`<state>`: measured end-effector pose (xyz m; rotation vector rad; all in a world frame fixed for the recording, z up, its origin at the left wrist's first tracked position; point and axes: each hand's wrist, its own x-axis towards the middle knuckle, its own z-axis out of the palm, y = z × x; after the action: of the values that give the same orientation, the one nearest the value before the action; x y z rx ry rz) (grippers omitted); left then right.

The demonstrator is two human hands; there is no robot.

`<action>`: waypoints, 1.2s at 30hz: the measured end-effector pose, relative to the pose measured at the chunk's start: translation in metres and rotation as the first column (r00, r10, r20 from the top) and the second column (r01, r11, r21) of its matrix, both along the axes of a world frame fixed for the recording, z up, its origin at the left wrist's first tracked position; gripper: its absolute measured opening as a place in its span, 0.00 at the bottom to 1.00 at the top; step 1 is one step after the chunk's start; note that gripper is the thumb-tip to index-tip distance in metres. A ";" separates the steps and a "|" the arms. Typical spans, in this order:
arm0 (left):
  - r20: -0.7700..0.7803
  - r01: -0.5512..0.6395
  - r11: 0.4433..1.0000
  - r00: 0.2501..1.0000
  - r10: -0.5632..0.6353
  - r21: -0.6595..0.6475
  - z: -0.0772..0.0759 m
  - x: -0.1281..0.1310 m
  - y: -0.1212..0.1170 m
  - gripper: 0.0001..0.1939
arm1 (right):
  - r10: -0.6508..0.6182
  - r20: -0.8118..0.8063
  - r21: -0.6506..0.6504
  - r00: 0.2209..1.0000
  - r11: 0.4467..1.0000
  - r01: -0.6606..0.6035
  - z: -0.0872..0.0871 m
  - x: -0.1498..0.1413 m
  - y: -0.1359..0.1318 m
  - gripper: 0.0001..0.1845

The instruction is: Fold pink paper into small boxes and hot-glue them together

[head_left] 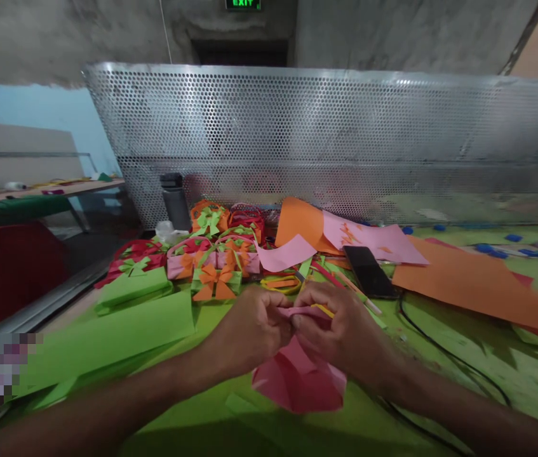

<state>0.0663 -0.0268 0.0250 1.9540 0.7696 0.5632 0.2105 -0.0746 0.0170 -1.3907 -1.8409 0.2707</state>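
Observation:
My left hand [256, 327] and my right hand [338, 333] meet over the front middle of the table, fingers closed. Between them they pinch a narrow pink paper strip [292, 311]. Just below hangs or rests a pink folded paper piece [300, 381], shaped like a small open bag; whether the strip is joined to it is hidden by my fingers. Beyond my hands lies a yellow ring-shaped roll [281, 284]. Several small paper bags stand behind to the left, among them a green one with an orange bow [216, 282].
Green paper sheets [111, 336] lie on the left. A black phone [369, 273], pink sheet [373, 238] and large orange sheet [478, 279] are to the right, with a black cable [454, 355]. A dark bottle [176, 203] stands before the perforated metal panel [326, 139].

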 end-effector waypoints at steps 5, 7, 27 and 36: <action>-0.020 -0.015 1.000 1.000 0.016 0.019 -0.002 -0.001 -0.001 0.05 | 0.006 0.027 -0.021 1.000 1.000 -0.006 0.002 -0.001 -0.001 0.06; -0.032 -0.009 1.000 0.999 0.010 0.016 -0.003 -0.001 0.000 0.05 | -0.010 0.034 -0.048 0.999 0.999 0.011 0.002 -0.002 -0.003 0.06; 0.011 0.061 0.997 0.998 -0.062 0.038 0.001 0.000 -0.004 0.07 | 0.026 0.100 0.069 0.995 0.997 -0.033 -0.005 -0.001 -0.003 0.12; -0.017 0.060 0.998 0.998 -0.060 0.033 0.000 -0.001 -0.004 0.09 | 0.042 0.056 0.091 0.998 0.995 -0.047 -0.006 0.001 0.001 0.19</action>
<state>0.0655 -0.0305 0.0254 2.0077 0.7132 0.5276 0.2111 -0.0731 0.0115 -1.3064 -1.9069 0.1699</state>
